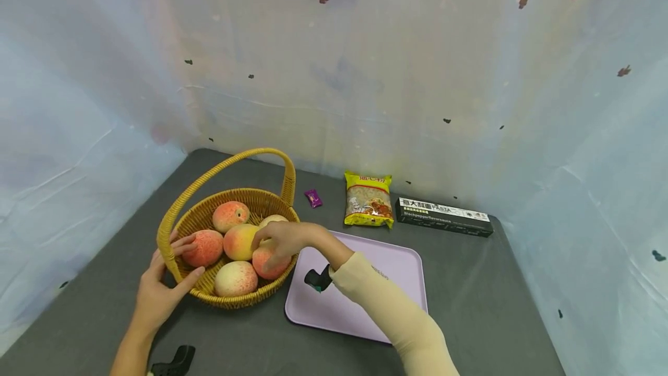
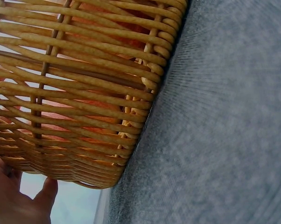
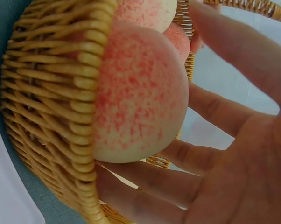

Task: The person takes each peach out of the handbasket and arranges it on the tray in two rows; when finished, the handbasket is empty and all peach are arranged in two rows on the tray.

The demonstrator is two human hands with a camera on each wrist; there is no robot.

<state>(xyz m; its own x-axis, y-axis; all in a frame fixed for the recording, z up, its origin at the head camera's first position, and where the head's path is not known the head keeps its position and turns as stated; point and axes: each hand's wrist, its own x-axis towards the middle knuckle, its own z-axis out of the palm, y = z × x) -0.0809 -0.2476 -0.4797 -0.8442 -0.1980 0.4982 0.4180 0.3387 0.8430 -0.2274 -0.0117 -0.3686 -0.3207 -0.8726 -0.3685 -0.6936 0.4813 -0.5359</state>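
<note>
Gray tabletop (image 1: 485,306) under a handled wicker basket (image 1: 240,302), lavender tray (image 1: 323,312) just beside it, left hand (image 1: 159,292) spread at the rim, right hand (image 1: 289,239) spread around a red-speckled peach (image 3: 140,98) inside the basket, purple-wrapped candy (image 1: 313,198) beyond the tray.

The head view looks forward, down over the basket (image 1: 229,303); both wrist views, close beside it, face and share its woven wall (image 3: 52,88).
</note>
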